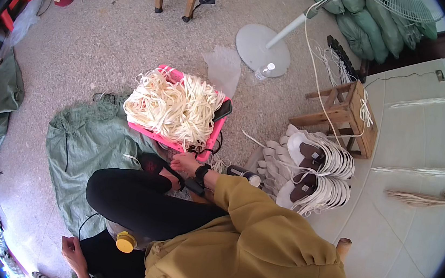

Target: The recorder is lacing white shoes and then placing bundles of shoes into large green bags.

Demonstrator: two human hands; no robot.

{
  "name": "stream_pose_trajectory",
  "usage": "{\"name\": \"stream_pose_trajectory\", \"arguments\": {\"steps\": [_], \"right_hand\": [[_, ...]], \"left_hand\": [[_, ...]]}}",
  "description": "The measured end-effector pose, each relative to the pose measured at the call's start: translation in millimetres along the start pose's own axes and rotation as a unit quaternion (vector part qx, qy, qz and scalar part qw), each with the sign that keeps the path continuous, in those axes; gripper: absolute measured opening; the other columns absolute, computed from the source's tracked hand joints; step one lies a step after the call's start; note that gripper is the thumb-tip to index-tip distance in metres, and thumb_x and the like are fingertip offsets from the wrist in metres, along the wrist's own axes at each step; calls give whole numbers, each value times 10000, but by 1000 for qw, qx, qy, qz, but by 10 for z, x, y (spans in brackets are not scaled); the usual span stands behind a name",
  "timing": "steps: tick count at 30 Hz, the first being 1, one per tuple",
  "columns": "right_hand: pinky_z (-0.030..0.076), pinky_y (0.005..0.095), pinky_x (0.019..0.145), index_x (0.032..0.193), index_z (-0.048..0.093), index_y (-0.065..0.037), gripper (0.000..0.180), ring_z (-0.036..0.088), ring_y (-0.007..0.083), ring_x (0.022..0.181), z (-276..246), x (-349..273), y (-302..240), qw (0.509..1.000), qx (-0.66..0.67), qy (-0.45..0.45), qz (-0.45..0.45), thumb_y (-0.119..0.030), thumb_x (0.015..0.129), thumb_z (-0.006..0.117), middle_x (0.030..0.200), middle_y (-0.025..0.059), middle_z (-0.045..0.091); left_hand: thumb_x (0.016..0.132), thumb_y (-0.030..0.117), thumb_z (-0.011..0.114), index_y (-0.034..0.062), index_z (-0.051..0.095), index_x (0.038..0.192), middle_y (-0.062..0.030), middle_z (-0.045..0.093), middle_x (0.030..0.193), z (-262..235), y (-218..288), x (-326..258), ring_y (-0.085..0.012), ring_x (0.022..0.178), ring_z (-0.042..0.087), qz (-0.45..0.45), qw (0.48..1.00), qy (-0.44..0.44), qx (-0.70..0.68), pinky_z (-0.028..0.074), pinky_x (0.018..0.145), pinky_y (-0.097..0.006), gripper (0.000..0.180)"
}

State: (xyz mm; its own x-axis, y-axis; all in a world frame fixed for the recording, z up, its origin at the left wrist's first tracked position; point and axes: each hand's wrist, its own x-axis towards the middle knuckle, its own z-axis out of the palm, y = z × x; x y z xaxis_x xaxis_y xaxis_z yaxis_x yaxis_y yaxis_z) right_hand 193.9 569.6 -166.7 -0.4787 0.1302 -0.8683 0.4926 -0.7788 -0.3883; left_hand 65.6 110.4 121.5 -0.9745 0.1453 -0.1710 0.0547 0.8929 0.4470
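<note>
My right hand (186,163), a dark band at its wrist, is by the near rim of a pink plastic basket (178,147). Its fingers are bent together; whatever they hold is too small to make out. A heap of cream-white shoelaces (177,107) fills the basket. Dark cords (216,148) hang at its right corner, and a black phone-like object (223,111) lies on the right rim. Low on the left, my left hand (74,256) rests beside my leg with fingers curled. A thin black cord (85,224) rises near it; I cannot tell whether it is held.
A green woven sack (83,151) lies left of the basket. On the right are stacked white shoe uppers (319,173), a dark bottle (244,175), and a wooden stool (352,117). A fan base (262,48) and clear bottle (265,71) stand beyond. A yellow-capped container (125,241) is near my lap.
</note>
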Motion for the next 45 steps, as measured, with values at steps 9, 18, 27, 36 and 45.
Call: {"name": "stream_pose_trajectory", "arguments": {"steps": [9,18,27,36,45], "right_hand": [[579,304,664,982,639,11,224,680,199,736,5,-168,-290,965,-248,5,-89,-186,875,625,857,131,680],[515,457,745,994,653,-23,331,650,376,837,-178,-122,-441,655,-586,142,-456,-154,698,719,869,204,662],[512,488,716,924,625,26,199,648,417,790,-300,119,-477,556,-744,80,-363,-44,741,592,760,247,634],[506,498,676,797,640,33,141,638,429,758,-153,10,-529,555,-715,43,-424,-39,685,591,731,251,624],[515,477,672,719,659,1,94,651,406,744,-91,31,-401,549,-723,12,-418,-64,713,591,720,238,635]], "left_hand": [[894,138,623,-34,506,823,-109,520,645,65,6,8,-197,584,468,6,1000,20,2,388,564,-371,220],[880,143,635,-22,461,768,-98,469,621,53,-2,-25,-182,575,416,-3,999,45,-21,365,557,-371,264],[883,117,621,-36,511,821,-107,523,649,54,2,-24,-200,597,477,-13,1000,29,-2,389,565,-367,199],[880,115,625,-35,507,813,-111,510,634,76,-44,30,-205,586,470,-9,1000,21,5,385,562,-375,203],[874,116,632,-37,507,805,-113,512,629,125,-61,70,-208,574,463,-16,1000,25,3,389,553,-378,209]]}}
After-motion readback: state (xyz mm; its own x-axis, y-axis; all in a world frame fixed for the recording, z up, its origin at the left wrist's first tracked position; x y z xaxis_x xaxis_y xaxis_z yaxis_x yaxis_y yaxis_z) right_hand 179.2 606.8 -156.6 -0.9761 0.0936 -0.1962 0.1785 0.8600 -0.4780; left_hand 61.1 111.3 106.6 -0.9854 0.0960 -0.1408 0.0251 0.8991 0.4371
